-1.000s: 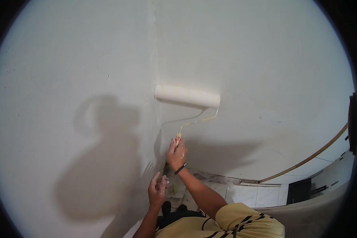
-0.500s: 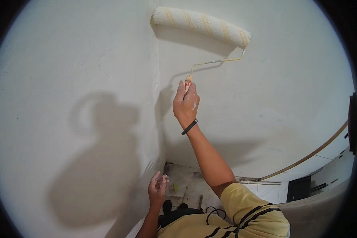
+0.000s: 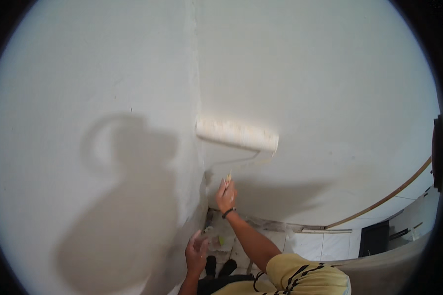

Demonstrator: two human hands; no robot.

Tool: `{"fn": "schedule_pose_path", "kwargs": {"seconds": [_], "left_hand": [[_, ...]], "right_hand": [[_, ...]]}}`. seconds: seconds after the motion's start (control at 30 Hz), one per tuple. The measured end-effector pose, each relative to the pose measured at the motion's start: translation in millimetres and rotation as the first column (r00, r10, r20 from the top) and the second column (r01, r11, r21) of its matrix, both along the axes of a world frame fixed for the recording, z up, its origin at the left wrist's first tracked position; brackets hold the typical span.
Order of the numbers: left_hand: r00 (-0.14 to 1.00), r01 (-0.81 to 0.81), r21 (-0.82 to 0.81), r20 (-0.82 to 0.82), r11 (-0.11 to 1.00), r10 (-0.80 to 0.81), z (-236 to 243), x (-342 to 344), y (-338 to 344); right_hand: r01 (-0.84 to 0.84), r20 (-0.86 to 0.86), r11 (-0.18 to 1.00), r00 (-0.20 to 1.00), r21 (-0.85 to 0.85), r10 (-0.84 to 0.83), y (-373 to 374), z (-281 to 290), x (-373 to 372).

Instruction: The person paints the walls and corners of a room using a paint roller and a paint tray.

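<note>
My right hand (image 3: 226,195) is closed around the short handle of a paint roller (image 3: 237,135). The roller's thick white sleeve lies against the right-hand wall (image 3: 300,93), its left end at the corner. Motion blurs the sleeve and the thin wire frame. White smears mark the hand, and a dark band circles that wrist. Low down beside the left wall (image 3: 49,123), my left hand (image 3: 196,251) is raised with its fingers loosely bent and apart, nothing seen in it.
The two pale walls meet in a vertical corner, with my shadow on the left one. Below is a stained tile floor (image 3: 246,236) with a small green piece (image 3: 221,241). A brown strip (image 3: 379,200) and a black box-like object (image 3: 374,239) are at lower right.
My right hand has drawn the roller far down the right wall, from near the top of the view to mid-height. The left hand has dropped slightly.
</note>
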State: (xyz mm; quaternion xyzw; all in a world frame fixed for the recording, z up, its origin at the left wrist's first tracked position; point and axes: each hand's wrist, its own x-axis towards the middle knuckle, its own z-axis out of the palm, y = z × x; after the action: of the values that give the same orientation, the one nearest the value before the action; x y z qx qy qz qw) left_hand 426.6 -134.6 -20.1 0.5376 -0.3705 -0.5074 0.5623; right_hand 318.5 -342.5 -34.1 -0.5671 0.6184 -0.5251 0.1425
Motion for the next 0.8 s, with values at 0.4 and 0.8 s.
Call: {"fn": "schedule_pose_path", "kwargs": {"seconds": [0.4, 0.8], "left_hand": [[0.996, 0.019, 0.314, -0.091, 0.949, 0.010, 40, 3, 31], [0.989, 0.029, 0.189, -0.146, 0.982, -0.001, 114, -9, 46]], "right_hand": [[0.047, 0.107, 0.999, 0.993, -0.013, -0.046, 34, -95, -1], [-0.042, 0.103, 0.941, 0.991, -0.335, 0.081, 0, 150, 4]]}}
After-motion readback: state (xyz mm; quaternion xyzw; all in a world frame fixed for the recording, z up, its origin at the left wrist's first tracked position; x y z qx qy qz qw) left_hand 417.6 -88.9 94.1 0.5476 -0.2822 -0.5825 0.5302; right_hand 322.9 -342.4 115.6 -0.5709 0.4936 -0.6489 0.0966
